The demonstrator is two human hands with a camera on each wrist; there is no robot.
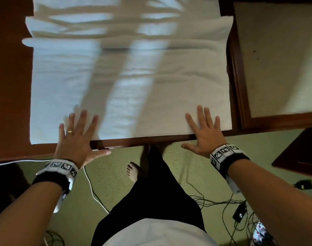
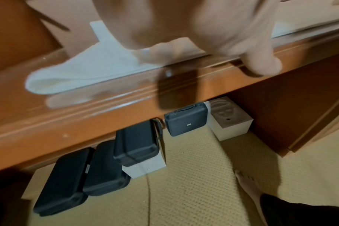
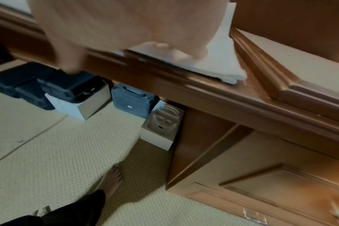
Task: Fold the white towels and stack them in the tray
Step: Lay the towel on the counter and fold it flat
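A large white terry towel is spread flat over the glossy reddish-brown wooden worktop, its near edge lying just inside the worktop's front lip. Beyond it, further white towels are seen lying in overlapping layers, their folded edges stepped one behind another. To the right of the towels, a dark wooden-framed tray with a pale beige base is set on the worktop, just beside the spread towel's right edge.

The left hand is held open with fingers splayed; its fingertips are laid on the near left part of the towel, while the palm and thumb extend past the worktop's front edge. A gold ring is worn on one finger. The right hand is likewise spread, fingers straight and resting on the towel's near right corner, the thumb pointing out over the edge. Nothing is pinched or gripped by either hand. Both wrist views are blurred, yet flat palms above the towel corners can be made out.

Under the worktop, several black hard cases and white cardboard boxes are stored on the pale woven carpet. Loose black cables are strewn on the floor at the right.
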